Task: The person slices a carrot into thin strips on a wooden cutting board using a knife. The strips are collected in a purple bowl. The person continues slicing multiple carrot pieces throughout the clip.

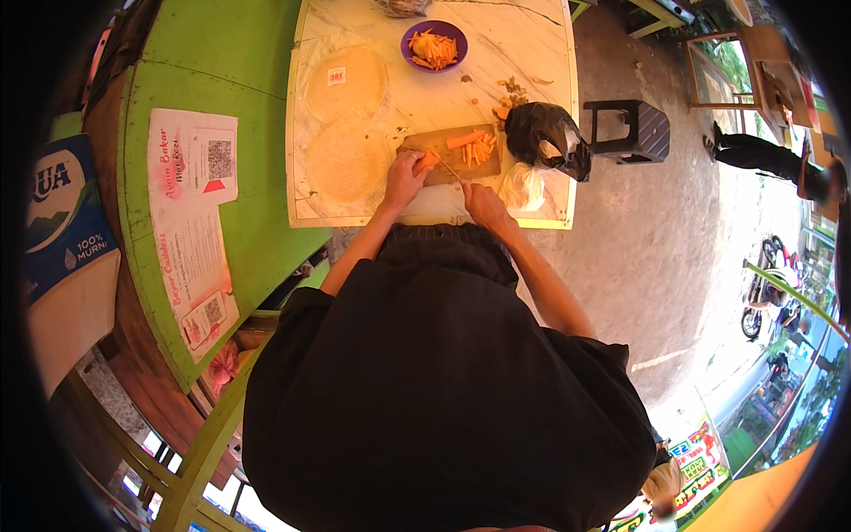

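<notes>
My left hand (405,180) grips an orange carrot piece (428,160) at the left of a wooden cutting board (472,173). My right hand (481,202) is closed on a knife (449,168), its blade pointing up-left beside that piece. Cut carrot sticks (479,152) lie on the board's right half. Beyond it stands a purple bowl (405,50) of carrot sticks, with scraps (503,113) at right. A black plastic bag (527,129) and a pale bag (523,186) sit right of the board; two pale round flat items (344,93) lie at left.
The marble-look table (557,53) stands beside a green surface with printed sheets (182,155) on the left. A black stool (640,133) is at its right on grey floor. A person in dark clothes (762,158) is at far right, with motorbikes (767,275) outside.
</notes>
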Motion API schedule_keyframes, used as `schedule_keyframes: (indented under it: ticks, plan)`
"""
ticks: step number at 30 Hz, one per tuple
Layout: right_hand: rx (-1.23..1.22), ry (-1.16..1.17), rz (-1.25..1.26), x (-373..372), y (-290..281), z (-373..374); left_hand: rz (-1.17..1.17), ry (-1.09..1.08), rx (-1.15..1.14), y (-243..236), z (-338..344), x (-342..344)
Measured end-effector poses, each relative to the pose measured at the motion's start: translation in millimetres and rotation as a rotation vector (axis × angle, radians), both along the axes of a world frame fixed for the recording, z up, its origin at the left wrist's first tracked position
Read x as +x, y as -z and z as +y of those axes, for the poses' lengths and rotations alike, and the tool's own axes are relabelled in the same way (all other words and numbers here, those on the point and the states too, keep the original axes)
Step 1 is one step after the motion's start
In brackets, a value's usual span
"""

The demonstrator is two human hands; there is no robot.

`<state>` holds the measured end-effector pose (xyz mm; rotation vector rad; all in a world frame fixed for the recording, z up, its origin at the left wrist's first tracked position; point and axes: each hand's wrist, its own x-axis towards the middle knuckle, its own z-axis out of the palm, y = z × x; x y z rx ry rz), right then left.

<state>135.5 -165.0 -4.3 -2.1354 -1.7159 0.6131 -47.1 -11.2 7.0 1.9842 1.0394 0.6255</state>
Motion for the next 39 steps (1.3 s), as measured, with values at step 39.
schedule_keyframes:
  ticks: [39]
  plan:
    - [-0.514, 0.321, 0.834, 14.2, -0.6, 1.0, -0.019, -0.078, -0.035, 1.0, -2.6, -5.2]
